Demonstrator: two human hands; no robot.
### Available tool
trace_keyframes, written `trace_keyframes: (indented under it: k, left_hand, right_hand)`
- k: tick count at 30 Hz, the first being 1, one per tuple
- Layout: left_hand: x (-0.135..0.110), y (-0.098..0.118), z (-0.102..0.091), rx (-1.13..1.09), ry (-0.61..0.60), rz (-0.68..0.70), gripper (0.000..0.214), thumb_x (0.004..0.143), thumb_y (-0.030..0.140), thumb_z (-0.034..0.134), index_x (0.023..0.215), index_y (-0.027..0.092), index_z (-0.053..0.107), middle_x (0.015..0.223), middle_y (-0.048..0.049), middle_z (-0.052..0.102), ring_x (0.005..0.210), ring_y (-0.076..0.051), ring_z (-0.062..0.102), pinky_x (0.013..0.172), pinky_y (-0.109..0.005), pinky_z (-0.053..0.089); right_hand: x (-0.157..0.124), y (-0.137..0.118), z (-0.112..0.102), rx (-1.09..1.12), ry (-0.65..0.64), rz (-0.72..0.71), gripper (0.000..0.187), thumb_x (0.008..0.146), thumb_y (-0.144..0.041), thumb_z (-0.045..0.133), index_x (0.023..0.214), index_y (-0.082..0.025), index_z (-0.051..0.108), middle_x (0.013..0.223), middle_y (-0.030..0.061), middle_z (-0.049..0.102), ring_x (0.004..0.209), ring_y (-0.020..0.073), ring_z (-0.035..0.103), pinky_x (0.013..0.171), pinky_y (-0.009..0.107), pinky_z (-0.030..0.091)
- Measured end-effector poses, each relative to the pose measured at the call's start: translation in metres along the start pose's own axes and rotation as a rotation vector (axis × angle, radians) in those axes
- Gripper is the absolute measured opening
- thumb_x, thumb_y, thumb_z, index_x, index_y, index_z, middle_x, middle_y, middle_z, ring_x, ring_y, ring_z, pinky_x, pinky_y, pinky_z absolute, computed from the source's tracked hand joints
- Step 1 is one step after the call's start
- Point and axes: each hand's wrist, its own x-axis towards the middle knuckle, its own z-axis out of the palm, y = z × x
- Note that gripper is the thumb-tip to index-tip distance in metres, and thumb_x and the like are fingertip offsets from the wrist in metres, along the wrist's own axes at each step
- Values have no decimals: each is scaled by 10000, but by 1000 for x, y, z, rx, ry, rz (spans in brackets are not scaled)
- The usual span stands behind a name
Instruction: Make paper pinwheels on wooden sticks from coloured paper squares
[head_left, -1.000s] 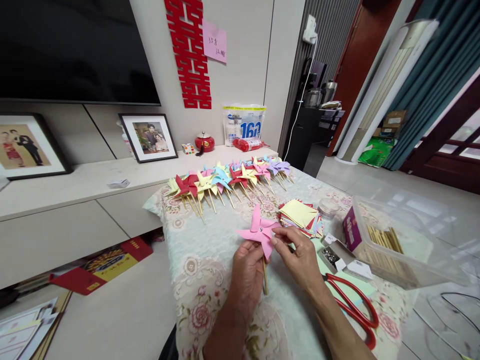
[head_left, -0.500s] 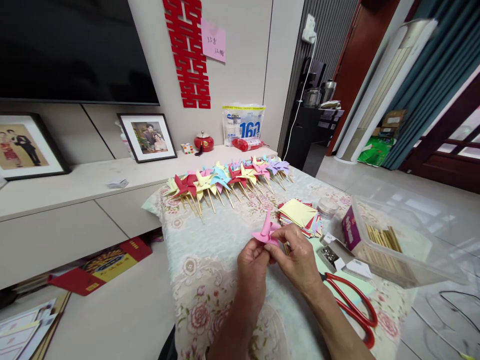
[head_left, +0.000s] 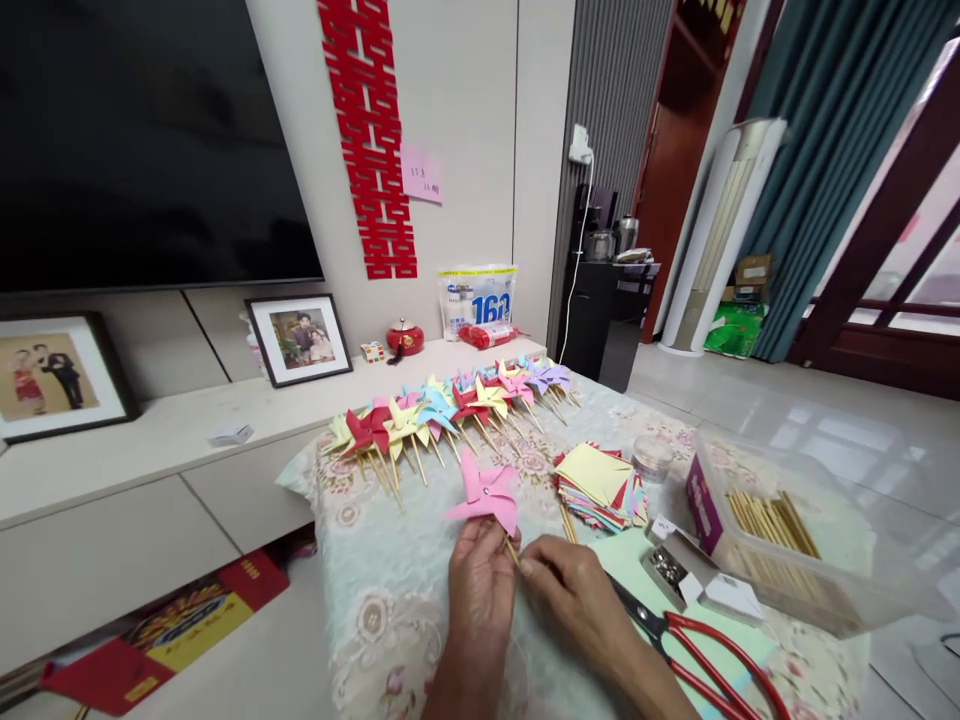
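Note:
A pink paper pinwheel [head_left: 484, 495] stands up over the flowered tablecloth [head_left: 390, 600], its thin wooden stick running down between both hands. My left hand [head_left: 478, 585] is closed around the stick just under the paper. My right hand [head_left: 570, 595] pinches the same stick from the right, fingertips touching it. A row of finished pinwheels [head_left: 442, 405] in several colours lies across the far side of the table. A stack of coloured paper squares [head_left: 600, 487] sits just right of the pinwheel.
Red-handled scissors [head_left: 697, 650] lie at my right wrist. A small box of pins [head_left: 667, 568], a round clear jar [head_left: 651, 456] and a clear tub of wooden sticks [head_left: 780, 530] stand to the right. A low cabinet [head_left: 150, 440] with framed photos runs behind the table.
The view has tipped upward. The pinwheel has turned from edge-on to facing me, and my right hand has dropped from the paper to the stick.

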Motion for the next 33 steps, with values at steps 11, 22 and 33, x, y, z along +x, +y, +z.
trace_keyframes:
  k: [11, 22, 33]
  left_hand:
    - [16, -14, 8, -182, -34, -84, 220, 571, 125, 801, 755, 186, 698, 856, -39, 689, 805, -168, 640, 732, -249, 520]
    - [32, -46, -2, -7, 80, -195, 387, 532, 128, 775, 914, 91, 728, 886, -106, 692, 660, -159, 643, 598, -276, 507]
    - [52, -104, -15, 424, 80, -47, 279, 559, 206, 634, 822, 133, 695, 738, -78, 666, 591, -182, 618, 506, -290, 521]
  right_hand:
    - [5, 29, 11, -64, 25, 183, 137, 827, -214, 540, 721, -179, 619, 652, -1, 641, 628, 159, 562, 595, 241, 369]
    - [73, -6, -58, -133, 219, 150, 196, 881, -303, 528, 729, -198, 595, 662, -6, 620, 655, 177, 599, 620, 260, 429]
    - [224, 94, -88, -313, 63, 579, 313, 963, -334, 616, 1229, -170, 609, 1230, 89, 638, 1007, 218, 660, 842, 416, 574]
